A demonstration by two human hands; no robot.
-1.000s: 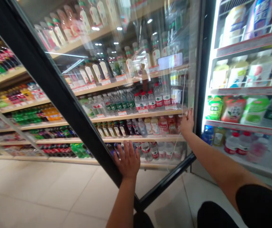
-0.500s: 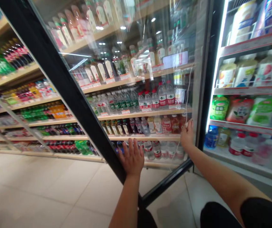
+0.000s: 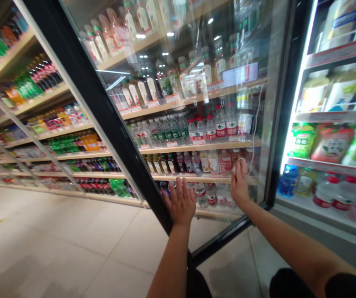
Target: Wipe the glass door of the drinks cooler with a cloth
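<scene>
A glass door (image 3: 215, 223) with a black frame stands swung out from a lit drinks fridge. My left hand (image 3: 181, 202) rests flat against the lower glass beside the frame's left upright, its fingers spread. Farther right, my right hand (image 3: 240, 184) is pressed to the pane with its fingers close together. A small pale wad (image 3: 234, 169), cloth-like, shows at its fingertips; most of it is hidden by the hand. A thin white cord (image 3: 254, 142) hangs near the pane's right side.
Behind the glass, wooden shelves (image 3: 196, 146) carry rows of bottles. More drink shelves (image 3: 84, 155) run off to the left. At right, the fridge (image 3: 333, 162) holds bottles and pouches. Pale floor tiles (image 3: 103, 236) lie below, and my dark-clothed knees are close to the door.
My right hand has slid left across the glass, away from the hinge-side frame. My left hand stays in place on the pane. The view has turned slightly left.
</scene>
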